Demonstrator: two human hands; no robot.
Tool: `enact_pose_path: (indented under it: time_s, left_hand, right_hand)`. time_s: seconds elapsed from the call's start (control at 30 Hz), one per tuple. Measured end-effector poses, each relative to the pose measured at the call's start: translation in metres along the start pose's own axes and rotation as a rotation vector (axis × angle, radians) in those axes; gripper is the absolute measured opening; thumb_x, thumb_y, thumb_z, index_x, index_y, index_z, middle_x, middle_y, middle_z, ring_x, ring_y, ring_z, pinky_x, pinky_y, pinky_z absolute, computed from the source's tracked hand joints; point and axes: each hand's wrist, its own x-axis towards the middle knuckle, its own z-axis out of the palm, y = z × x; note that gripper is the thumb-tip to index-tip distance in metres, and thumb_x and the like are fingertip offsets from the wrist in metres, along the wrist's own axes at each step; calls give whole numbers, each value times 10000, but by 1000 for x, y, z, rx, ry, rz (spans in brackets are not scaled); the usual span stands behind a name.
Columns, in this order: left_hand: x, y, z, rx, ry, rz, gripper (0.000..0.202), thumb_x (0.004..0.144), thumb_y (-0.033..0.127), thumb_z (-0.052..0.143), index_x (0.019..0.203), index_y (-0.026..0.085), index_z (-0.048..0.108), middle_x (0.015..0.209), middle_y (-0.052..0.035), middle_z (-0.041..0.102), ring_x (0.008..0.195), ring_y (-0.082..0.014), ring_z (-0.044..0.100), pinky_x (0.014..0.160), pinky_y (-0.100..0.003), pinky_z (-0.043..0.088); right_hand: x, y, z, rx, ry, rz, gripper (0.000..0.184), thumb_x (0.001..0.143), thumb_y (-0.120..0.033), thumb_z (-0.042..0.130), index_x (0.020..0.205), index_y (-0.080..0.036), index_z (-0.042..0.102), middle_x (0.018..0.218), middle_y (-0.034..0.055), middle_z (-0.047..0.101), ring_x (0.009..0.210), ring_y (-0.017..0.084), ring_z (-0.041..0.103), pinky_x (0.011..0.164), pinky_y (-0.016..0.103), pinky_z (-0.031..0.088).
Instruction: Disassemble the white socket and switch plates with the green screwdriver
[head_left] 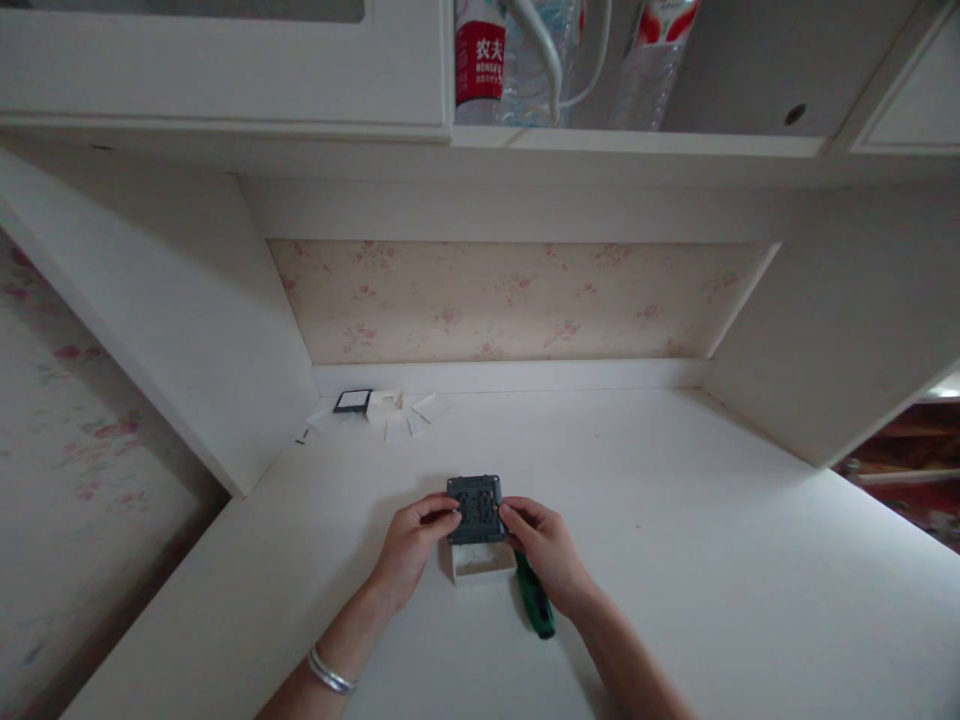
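Note:
Between my two hands is a dark grey square wall switch panel (475, 508), tilted up over a white open box (481, 565). My left hand (412, 543) pinches its left edge between thumb and fingers. On the opposite edge, my right hand (550, 550) grips it the same way. The white box lies on the desk under the panel's near edge, its hollow partly showing. A green handle (535, 600), seemingly of a screwdriver, rests beside the box below my right hand; its front end is hidden.
At the back left of the white desk (675, 560) lie a dark square frame (352, 401), a white block-like piece (385, 402) and several thin pale pieces. Side panels (832, 320) bound the desk. Overhead, a shelf holds plastic bottles (480, 60) and a white cable (547, 55).

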Motion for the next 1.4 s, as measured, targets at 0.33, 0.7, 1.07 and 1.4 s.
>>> enact_pose_path:
  time_s: [0.33,0.7,1.07,1.4]
  left_hand:
    - [1,-5,-1,-38,46,-51,334,616,305,770,887,132,682,966,-90,669,881,-222,602,822,-325,434]
    - [1,-3,1,-12,50,-28,329,603,342,771,846,134,695,962,-87,668,880,-227,599,809,-316,437]
    - [-2,6,4,67,1,5,269,647,360,731,814,153,691,926,-49,655,846,-195,581,773,-261,435]
    - [-4,9,7,112,-14,9,230,654,358,729,777,167,695,806,-19,644,776,-174,565,721,-239,415]
  right_hand:
    - [-2,-5,0,-23,-38,29,367,737,-454,662,978,-177,668,862,45,644,727,170,560,597,239,415]
    - [-2,-8,0,38,-59,19,368,709,-439,695,968,-177,690,875,58,672,850,222,598,763,316,455]
    - [1,-1,-3,50,-12,-41,459,692,-428,709,1076,-189,632,953,66,661,879,226,597,813,361,453]
    - [2,6,-3,-97,30,-74,309,719,-439,683,890,-181,669,784,36,654,723,184,575,648,270,437]
